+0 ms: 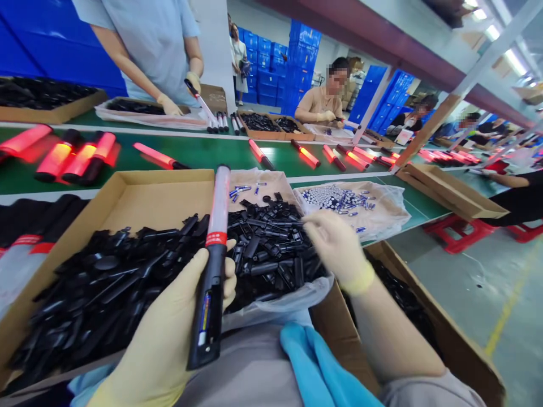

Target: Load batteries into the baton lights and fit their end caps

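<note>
The fingers point(229, 277) of the left hand point(156, 328) are clamped around the black handle of a light baton point(214, 263), held tilted slightly with its unlit clear tube up; the right hand point(337, 246) is blurred over the right edge of a plastic-lined tray point(275, 182), and whether its fingers are together or hold anything I cannot tell. Beyond runs a long green bench point(220, 150), with a co-worker in a light blue shirt point(148, 45) at its far edge, gripping another baton. Before its near edge, to the left, stands a large cardboard tray point(165, 195), its back left corner bare and the rest heaped with black plastic pieces point(97, 288). The plastic-lined tray adjoins its right side, filled with small black plastic parts point(271, 237), a few batteries loose near its far edge. A second lined tray point(392, 220), farther right on the bench's near edge, carries many batteries point(324, 198), mostly toward its far left corner. Glowing red batons point(156, 155) lie scattered along the bench. Smallest, a blue-and-gold battery point(206, 311) sits in the open compartment near the held baton's lower end.
</note>
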A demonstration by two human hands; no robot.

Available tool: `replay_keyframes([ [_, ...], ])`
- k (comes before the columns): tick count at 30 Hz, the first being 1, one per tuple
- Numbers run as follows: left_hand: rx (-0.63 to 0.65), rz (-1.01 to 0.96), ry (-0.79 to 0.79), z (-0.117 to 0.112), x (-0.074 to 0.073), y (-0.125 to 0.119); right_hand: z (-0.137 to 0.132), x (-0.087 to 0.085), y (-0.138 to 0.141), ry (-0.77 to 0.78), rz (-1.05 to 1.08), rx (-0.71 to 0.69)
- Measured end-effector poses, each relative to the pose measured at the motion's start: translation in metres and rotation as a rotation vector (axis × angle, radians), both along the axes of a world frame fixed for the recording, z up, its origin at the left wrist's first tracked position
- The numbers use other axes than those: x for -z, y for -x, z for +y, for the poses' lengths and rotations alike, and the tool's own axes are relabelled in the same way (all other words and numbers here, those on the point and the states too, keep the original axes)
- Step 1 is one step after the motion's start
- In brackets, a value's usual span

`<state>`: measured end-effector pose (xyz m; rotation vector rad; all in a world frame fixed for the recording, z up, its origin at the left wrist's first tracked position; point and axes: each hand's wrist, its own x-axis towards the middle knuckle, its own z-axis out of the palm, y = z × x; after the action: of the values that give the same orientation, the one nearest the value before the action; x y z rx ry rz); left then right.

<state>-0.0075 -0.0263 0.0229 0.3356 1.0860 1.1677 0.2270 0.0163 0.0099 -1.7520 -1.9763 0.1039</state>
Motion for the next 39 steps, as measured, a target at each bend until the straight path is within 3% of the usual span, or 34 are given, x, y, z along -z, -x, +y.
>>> replay_keyframes([
  [1, 0.017, -0.001, 0.026, 0.0, -0.001, -0.002, 0.015, 0.0, -0.027, 0.172, -0.1, 0.26],
  [3, 0.041, 0.003, 0.069, -0.001, -0.002, -0.004, 0.043, 0.004, -0.076, 0.32, -0.145, 0.47],
  [5, 0.07, 0.016, 0.071, -0.001, -0.002, -0.006, 0.063, 0.012, -0.109, 0.421, -0.146, 0.56],
  [8, 0.109, 0.027, 0.051, -0.001, 0.0, -0.006, 0.076, 0.025, -0.126, 0.485, -0.102, 0.552],
  [11, 0.097, 0.02, 0.08, -0.001, 0.003, -0.004, 0.07, 0.028, -0.111, 0.434, -0.006, 0.41],
  [14, 0.131, 0.038, 0.077, -0.002, 0.009, -0.002, 0.048, 0.022, -0.077, 0.313, 0.119, 0.2],
  [16, 0.179, 0.057, 0.028, -0.003, 0.013, -0.002, 0.026, 0.017, -0.046, 0.239, 0.343, 0.011],
  [19, 0.232, 0.067, -0.048, -0.003, 0.019, -0.003, -0.008, 0.01, 0.002, 0.188, 0.864, -0.257],
  [21, 0.263, 0.077, -0.095, -0.003, 0.02, -0.005, -0.028, 0.006, 0.029, 0.252, 1.103, -0.324],
  [23, 0.262, 0.09, -0.167, -0.003, 0.021, -0.007, -0.042, 0.001, 0.05, 0.355, 1.203, -0.329],
  [27, 0.135, 0.079, -0.28, -0.005, 0.02, -0.012, -0.054, -0.008, 0.076, 0.421, 1.04, -0.336],
  [31, 0.033, 0.135, -0.272, -0.006, 0.019, -0.013, -0.055, -0.011, 0.091, 0.316, 0.741, -0.361],
  [34, 0.017, 0.183, -0.262, -0.008, 0.014, -0.008, -0.057, -0.013, 0.091, 0.072, 0.557, -0.467],
  [37, 0.037, 0.212, -0.262, -0.01, 0.006, -0.001, -0.059, -0.014, 0.083, -0.217, 0.41, -0.704],
  [39, 0.035, 0.187, -0.237, -0.01, 0.001, 0.002, -0.06, -0.014, 0.077, -0.329, 0.297, -0.829],
])
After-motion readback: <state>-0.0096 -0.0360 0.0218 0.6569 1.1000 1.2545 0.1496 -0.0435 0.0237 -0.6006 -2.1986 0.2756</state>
